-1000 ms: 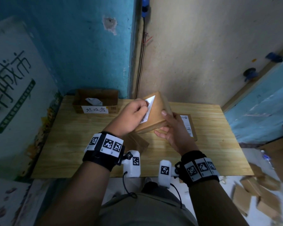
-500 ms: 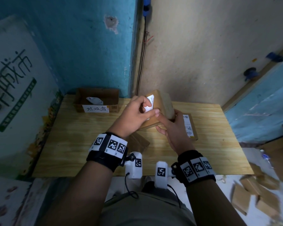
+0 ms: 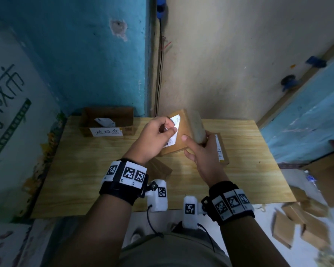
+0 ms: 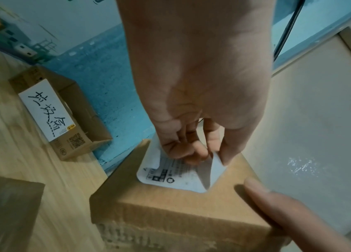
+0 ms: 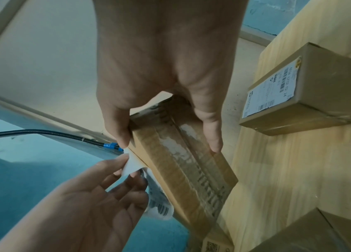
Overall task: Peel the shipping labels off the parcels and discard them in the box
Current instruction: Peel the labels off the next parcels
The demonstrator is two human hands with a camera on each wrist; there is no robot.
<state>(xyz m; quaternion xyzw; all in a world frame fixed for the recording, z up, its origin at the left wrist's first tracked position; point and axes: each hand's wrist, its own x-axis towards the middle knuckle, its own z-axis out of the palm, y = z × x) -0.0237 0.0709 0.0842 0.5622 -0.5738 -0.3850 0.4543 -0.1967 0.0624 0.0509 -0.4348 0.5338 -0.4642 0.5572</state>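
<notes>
In the head view my right hand (image 3: 192, 141) holds a brown cardboard parcel (image 3: 186, 125) tilted above the wooden table (image 3: 96, 170), thumb on the front face and fingers behind. My left hand (image 3: 170, 130) pinches a lifted corner of its white shipping label (image 3: 175, 120). From the left wrist, the label (image 4: 170, 175) has one corner folded back between my thumb and fingers (image 4: 224, 153), and the rest still sticks to the parcel (image 4: 181, 213). The right wrist view shows the taped side of the parcel (image 5: 191, 179) and the lifted label corner (image 5: 131, 164).
An open cardboard discard box (image 3: 123, 114) with a handwritten tag stands at the table's back left, a peeled label inside. A second labelled parcel (image 3: 221, 151) lies at the right; another parcel (image 3: 160, 168) lies under my left wrist. Several cardboard pieces litter the floor (image 3: 307, 224) to the right.
My left hand has shifted its pinch on the label corner and folded it further off the cardboard. The parcel stays in my right hand and has tilted slightly.
</notes>
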